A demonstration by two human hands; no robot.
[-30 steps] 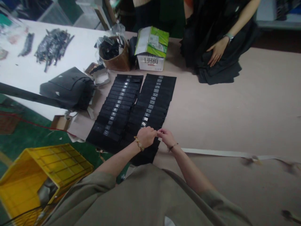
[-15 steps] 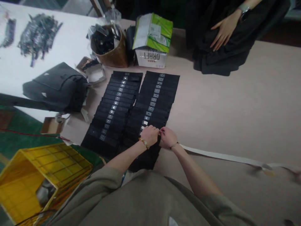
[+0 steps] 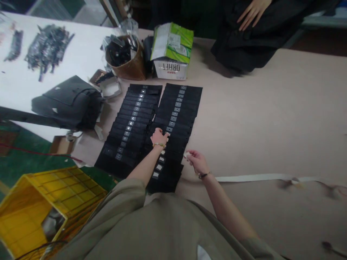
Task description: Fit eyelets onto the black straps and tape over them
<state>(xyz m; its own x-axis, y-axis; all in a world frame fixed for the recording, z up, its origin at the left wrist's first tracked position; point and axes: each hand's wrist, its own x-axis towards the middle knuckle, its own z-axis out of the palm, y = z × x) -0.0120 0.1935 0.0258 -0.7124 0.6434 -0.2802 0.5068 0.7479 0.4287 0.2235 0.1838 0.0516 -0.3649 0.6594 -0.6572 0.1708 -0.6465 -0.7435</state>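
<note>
My left hand (image 3: 158,138) is over the right-hand row of overlapping black fabric pieces (image 3: 173,104). Its fingers are pinched at a small white square (image 3: 168,134), level with the row's column of grey labels. Several more white squares (image 3: 159,167) lie on the pieces nearer my body. Just right of that row, my right hand (image 3: 199,162) is closed on the end of a white strip (image 3: 187,154). The long part of this strip (image 3: 249,178) trails rightward over the table. A second row of black pieces (image 3: 132,124) with grey labels lies to the left.
Across the table, another person's hand (image 3: 254,13) is above dark cloth (image 3: 244,47). A green and white box (image 3: 172,68) and a brown container (image 3: 130,66) stand at the back. A dark folded bag (image 3: 67,103) lies left; a yellow crate (image 3: 62,191) is lower left.
My hands were together at the row's right edge and are now apart. The left has moved left and up onto the labels, uncovering white squares. The other person's hand and cloth have shifted back.
</note>
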